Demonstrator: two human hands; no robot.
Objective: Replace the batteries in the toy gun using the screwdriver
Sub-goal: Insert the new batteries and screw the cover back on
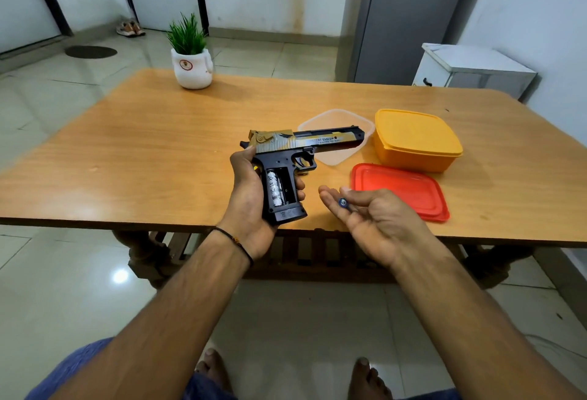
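My left hand (pixel 251 196) grips the black and gold toy gun (pixel 286 158) by its handle above the table's near edge, barrel pointing right. The battery compartment in the handle is uncovered; one white battery (pixel 273 191) lies in its left slot and the right slot is dark. My right hand (pixel 371 218) is palm up just right of the gun, with a small blue battery (pixel 343 203) resting on its fingers, seen end-on. No screwdriver is in view.
A wooden table (pixel 158 152) carries a yellow lidded box (pixel 413 139), a red lid (pixel 403 188) and a clear lid (pixel 333 123) to the right, behind the gun. A potted plant (pixel 190 63) stands at the far left. A white cabinet (pixel 470 69) is beyond.
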